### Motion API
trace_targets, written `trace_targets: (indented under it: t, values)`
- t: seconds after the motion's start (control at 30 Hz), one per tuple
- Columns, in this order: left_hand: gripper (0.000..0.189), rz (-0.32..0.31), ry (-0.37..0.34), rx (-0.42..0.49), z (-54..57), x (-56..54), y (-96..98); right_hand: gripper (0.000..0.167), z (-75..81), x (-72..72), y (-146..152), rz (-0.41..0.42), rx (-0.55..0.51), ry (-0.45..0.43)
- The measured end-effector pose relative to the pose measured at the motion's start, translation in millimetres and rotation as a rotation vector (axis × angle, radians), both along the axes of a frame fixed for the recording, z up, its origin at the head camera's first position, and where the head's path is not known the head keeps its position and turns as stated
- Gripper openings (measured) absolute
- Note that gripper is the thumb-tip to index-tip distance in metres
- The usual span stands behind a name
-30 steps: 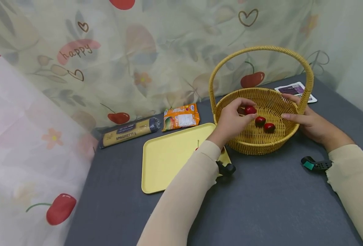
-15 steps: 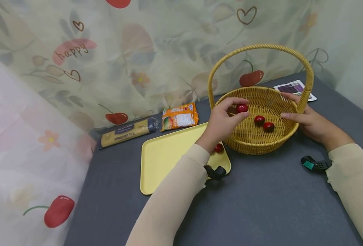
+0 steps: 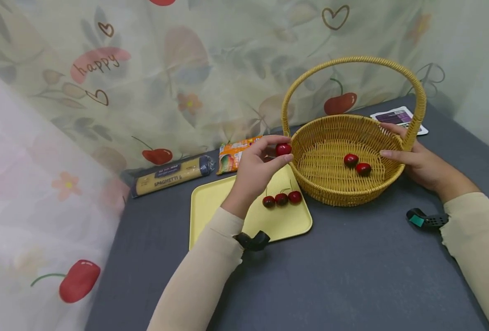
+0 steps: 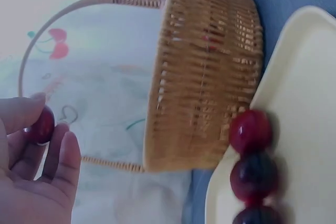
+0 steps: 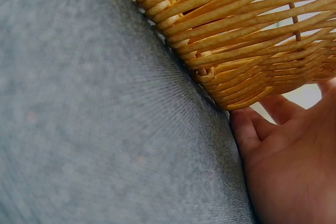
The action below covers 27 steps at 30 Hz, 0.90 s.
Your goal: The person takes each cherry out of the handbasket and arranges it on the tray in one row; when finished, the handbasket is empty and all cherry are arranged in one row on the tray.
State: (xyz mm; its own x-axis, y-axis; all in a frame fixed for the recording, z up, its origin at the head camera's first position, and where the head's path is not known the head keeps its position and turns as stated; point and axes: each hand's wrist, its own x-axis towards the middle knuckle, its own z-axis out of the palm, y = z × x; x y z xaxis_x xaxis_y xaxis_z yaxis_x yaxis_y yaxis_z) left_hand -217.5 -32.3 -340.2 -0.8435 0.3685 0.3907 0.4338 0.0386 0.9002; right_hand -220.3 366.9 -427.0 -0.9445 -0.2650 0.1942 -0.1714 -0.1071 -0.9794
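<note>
My left hand (image 3: 254, 172) pinches a dark red cherry (image 3: 283, 149) between thumb and fingers, just left of the basket's rim and above the tray. In the left wrist view the same cherry (image 4: 42, 125) sits at the fingertips. The woven basket (image 3: 348, 198) has a tall arched handle, and two cherries (image 3: 357, 164) lie inside it on the right. My right hand (image 3: 424, 168) holds the basket's right side, thumb over the rim and fingers outside. On the yellow tray (image 3: 285, 225), three stemmed cherries (image 3: 282, 199) stand in a row near the right edge.
Behind the tray lie a spaghetti pack (image 3: 171, 176) and an orange packet (image 3: 232, 156), partly covered by my left hand. A white and purple card-like item (image 3: 399, 117) lies behind the basket. Patterned cloth (image 3: 227, 69) hangs along the back of the grey table (image 3: 343, 276).
My left hand has moved left with its cherry, from over the basket to beyond its left rim. The cherries on the tray have come into view. The right hand stays on the basket.
</note>
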Motion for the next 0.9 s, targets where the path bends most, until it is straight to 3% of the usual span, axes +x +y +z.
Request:
trace_targets:
  t: [0.2,0.47,0.9]
  values:
    - [0.034,0.018,-0.041,0.005,-5.5,8.8,-28.1,0.073,0.3,1.0,0.2,-0.002,0.008,-0.001]
    - [0.034,0.055,-0.086,-0.066,-24.4,21.8,-60.6,0.073,1.4,1.2,-1.8,-0.007,0.011,-0.004]
    - [0.036,0.140,-0.236,-0.200,-53.1,37.2,-89.1,0.072,1.8,0.9,-2.4,-0.019,0.025,-0.010]
